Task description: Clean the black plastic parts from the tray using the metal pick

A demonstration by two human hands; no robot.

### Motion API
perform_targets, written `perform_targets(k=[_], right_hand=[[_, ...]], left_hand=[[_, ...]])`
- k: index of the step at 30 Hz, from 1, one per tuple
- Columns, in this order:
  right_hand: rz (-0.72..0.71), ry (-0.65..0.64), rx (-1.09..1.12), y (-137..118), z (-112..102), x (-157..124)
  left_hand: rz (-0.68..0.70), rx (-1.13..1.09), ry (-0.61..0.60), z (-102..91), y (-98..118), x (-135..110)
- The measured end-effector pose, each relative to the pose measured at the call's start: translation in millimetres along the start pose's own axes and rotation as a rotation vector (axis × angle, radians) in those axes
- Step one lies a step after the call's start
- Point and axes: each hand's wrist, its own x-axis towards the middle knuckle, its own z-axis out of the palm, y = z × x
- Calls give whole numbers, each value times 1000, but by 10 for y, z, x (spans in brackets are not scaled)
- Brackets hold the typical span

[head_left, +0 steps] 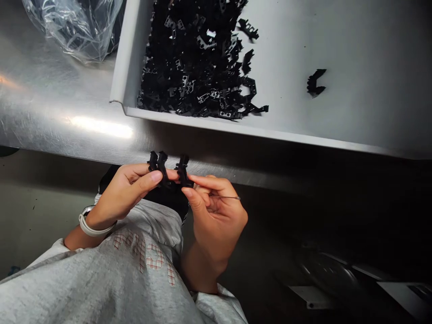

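My left hand (pixel 126 191) pinches small black plastic clips (pixel 158 164) between thumb and fingers, just below the steel table edge. My right hand (pixel 212 211) pinches another black clip (pixel 183 171) right beside them, the pieces nearly touching. A thin metal pin (pixel 226 197) also lies across my right fingers. A white band sits on my left wrist (pixel 89 225). Both hands hover over my lap, above a grey shirt.
A grey tray (pixel 303 67) on the steel table (pixel 67 112) holds a heap of black clips (pixel 195 63), with one loose clip (pixel 315 82) to the right. A crumpled clear plastic bag (pixel 77 27) lies at the far left. Dark floor is below right.
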Motion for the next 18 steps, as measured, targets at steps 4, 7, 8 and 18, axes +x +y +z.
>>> perform_targets(k=[4,7,8,18], right_hand=[[-72,7,-27,-4,-1,-5],[-108,4,-75,-34,-4,-15],[-112,2,-89,-44,-6,-19],[238,-34,243,4,-22,16]], left_hand=[[5,-39,-15,13,-1,5],[23,-27,-50,11,-12,-2],[28,-21,-65,9,-16,-6],[26,-26,-79,56,17,-8]])
